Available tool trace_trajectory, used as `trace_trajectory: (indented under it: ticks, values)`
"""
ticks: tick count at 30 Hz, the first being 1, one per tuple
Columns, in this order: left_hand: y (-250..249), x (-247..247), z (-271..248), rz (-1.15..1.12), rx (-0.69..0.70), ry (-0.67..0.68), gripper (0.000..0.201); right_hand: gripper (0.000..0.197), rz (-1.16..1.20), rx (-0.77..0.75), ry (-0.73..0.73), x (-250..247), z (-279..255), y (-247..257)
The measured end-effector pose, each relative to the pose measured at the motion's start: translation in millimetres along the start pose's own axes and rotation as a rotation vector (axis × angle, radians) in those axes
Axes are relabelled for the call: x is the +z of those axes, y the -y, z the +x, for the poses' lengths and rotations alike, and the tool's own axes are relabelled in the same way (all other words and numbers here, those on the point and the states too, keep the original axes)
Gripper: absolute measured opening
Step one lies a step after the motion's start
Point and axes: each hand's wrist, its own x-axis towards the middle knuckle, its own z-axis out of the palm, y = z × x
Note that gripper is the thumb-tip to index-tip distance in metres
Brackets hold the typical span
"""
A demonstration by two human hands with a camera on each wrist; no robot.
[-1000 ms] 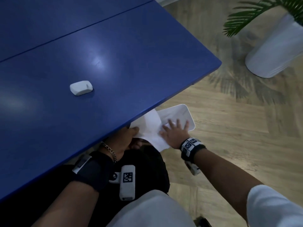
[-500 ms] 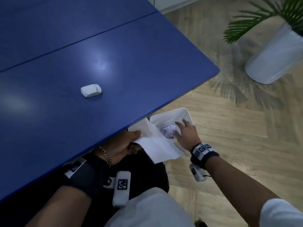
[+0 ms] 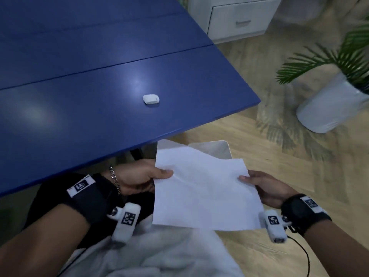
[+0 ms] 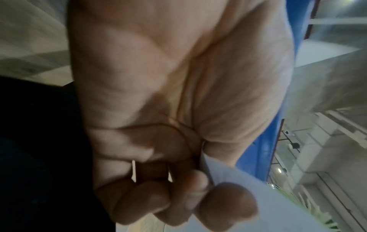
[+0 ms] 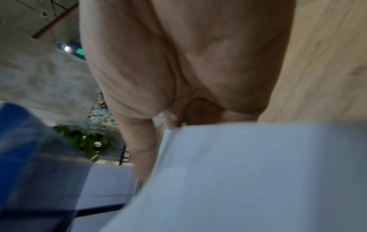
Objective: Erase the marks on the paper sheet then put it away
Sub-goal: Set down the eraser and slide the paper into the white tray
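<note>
Pinching opposite edges, the left hand [image 3: 137, 176] and right hand [image 3: 267, 187] hold the paper sheet [image 3: 203, 188] spread over the lap, below the blue table [image 3: 79, 108] edge and above a white bin [image 3: 223, 149], probably to check it before binning. Only the left wrist view shows fingers [image 4: 226, 205] curled beneath the sheet; only the head view shows the eraser [image 3: 151, 98] lying on the table.

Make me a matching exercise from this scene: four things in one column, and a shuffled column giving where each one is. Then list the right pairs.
Things
1. paper sheet
2. eraser
3. white bin
4. plant pot

Places
A. on the floor to the right of the table
B. lying on the blue tabletop
C. held between the left hand and the right hand
D. on the floor by the table edge, partly hidden behind the sheet

Pairs: 1-C, 2-B, 3-D, 4-A
</note>
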Motion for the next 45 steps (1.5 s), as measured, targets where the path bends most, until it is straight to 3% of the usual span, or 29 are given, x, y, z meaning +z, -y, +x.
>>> trace_trajectory:
  ticks: [7, 9, 12, 14, 15, 17, 18, 20, 21, 22, 24, 25, 27, 29, 31, 34, 37, 40, 41, 44, 45]
  values:
    - [1.3, -12.7, -72.8, 0.507, 0.159, 0.229, 0.033, 0.026, -0.267, -0.346, -0.226, 33.3, -104.8, 54.8]
    - [-2.0, -24.7, -104.2, 0.572, 0.174, 0.259, 0.025, 0.028, -0.329, -0.455, -0.218, 54.3, -133.5, 86.0]
    - [-8.1, -54.1, -159.4, 0.663, 0.198, 0.287, 0.037, 0.030, -0.453, -0.622, -0.128, 99.9, -163.8, 138.8]
    - [-18.4, -64.6, -194.8, 0.585, 0.272, 0.087, 0.042, 0.030, -0.549, -0.710, -0.065, 133.7, -172.3, 175.4]
    - [-22.7, -70.2, -209.8, 0.408, 0.319, -0.060, 0.045, 0.030, -0.603, -0.741, -0.035, 151.3, -172.2, 193.3]
    - [-35.5, -76.3, -238.2, 0.107, 0.461, -0.205, 0.039, 0.027, -0.733, -0.779, 0.045, 188.1, -165.7, 227.8]
    - [-41.8, -76.4, -249.9, 0.079, 0.502, -0.255, 0.041, 0.026, -0.803, -0.790, 0.090, 208.5, -160.7, 243.0]
    - [-46.5, -76.2, -269.5, 0.183, 0.522, -0.286, 0.072, 0.024, -0.941, -0.789, 0.178, 251.4, -146.4, 269.7]
    - [-48.1, -73.6, -277.0, 0.262, 0.511, -0.294, 0.077, 0.023, -1.008, -0.787, 0.209, 272.2, -139.1, 280.4]
    - [-47.7, -70.3, -282.7, 0.362, 0.516, -0.301, 0.070, 0.024, -1.077, -0.792, 0.241, 292.8, -133.2, 289.0]
    - [-45.7, -59.9, -290.5, 0.561, 0.543, -0.355, 0.037, 0.029, -1.166, -0.830, 0.272, 325.6, -122.2, 304.6]
    - [-44.0, -59.5, -290.6, 0.578, 0.584, -0.438, 0.023, 0.031, -1.166, -0.868, 0.246, 337.9, -120.0, 311.0]
    - [-35.7, -67.0, -287.8, 0.440, 0.704, -0.634, 0.014, 0.034, -1.116, -0.990, 0.114, 349.8, -118.7, 321.0]
    - [-25.8, -77.7, -284.3, 0.244, 0.801, -0.768, 0.019, 0.040, -0.892, -1.096, -0.099, 342.8, -112.9, 317.0]
    - [-17.3, -87.4, -280.7, 0.098, 0.858, -0.868, 0.021, 0.049, -0.568, -1.097, -0.193, 329.2, -98.7, 292.4]
    - [-15.7, -94.8, -273.1, -0.073, 0.880, -0.925, 0.022, 0.060, -0.452, -0.850, -0.055, 325.4, -72.0, 233.1]
    - [-23.9, -95.5, -258.4, -0.120, 0.857, -0.934, 0.020, 0.047, -0.465, -0.715, 0.153, 345.4, -66.0, 181.3]
    - [-33.6, -98.7, -240.3, -0.025, 0.832, -0.996, 0.021, 0.040, -0.438, -0.761, 0.018, 354.6, -51.1, 168.2]
    - [-34.4, -101.4, -236.0, 0.075, 0.803, -1.063, 0.029, 0.042, -0.473, -0.780, -0.067, 355.5, -43.5, 168.4]
    - [-30.9, -108.4, -227.9, 0.505, 0.639, -1.247, 0.090, 0.054, -0.647, -0.813, -0.239, 356.7, -26.3, 172.9]
    - [-28.7, -110.3, -226.0, 0.637, 0.573, -1.271, 0.100, 0.055, -0.677, -0.822, -0.258, 356.7, -21.7, 174.5]
